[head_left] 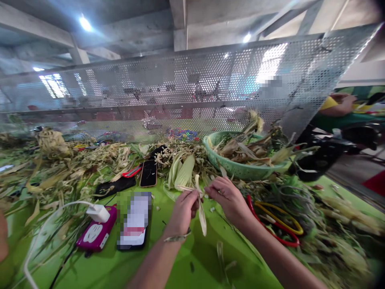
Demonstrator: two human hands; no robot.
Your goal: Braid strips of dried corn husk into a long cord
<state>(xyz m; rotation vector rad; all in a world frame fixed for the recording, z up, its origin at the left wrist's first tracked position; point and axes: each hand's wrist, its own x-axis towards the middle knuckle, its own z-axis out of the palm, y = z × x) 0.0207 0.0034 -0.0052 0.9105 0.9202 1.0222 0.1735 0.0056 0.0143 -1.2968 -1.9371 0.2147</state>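
A pale husk strip (202, 220) is hanging above the green surface (168, 265), in front of the wearer, its long axis running nearly upright and its narrow lower tip pointing down and slightly to the right. A short end is sticking up above the grip, and another thin piece is pointing off to the left, towards a broad husk bundle (185, 170) that is lying just behind. The left hand (185, 204) is pinching the strip between thumb and forefinger, the other fingers curling inward. The right hand (225, 192) is hovering just beside it, fingers bending in and thumb drawing close to the forefinger; whether its fingertips are gripping anything, I cannot tell. Both forearms are slanting inward from the lower edge, the left one wearing a thin wristband (177, 237), so that the hands are almost meeting. A green basket (240, 170) is standing behind the right hand, and a phone (135, 220) is lying to the left of the left hand.
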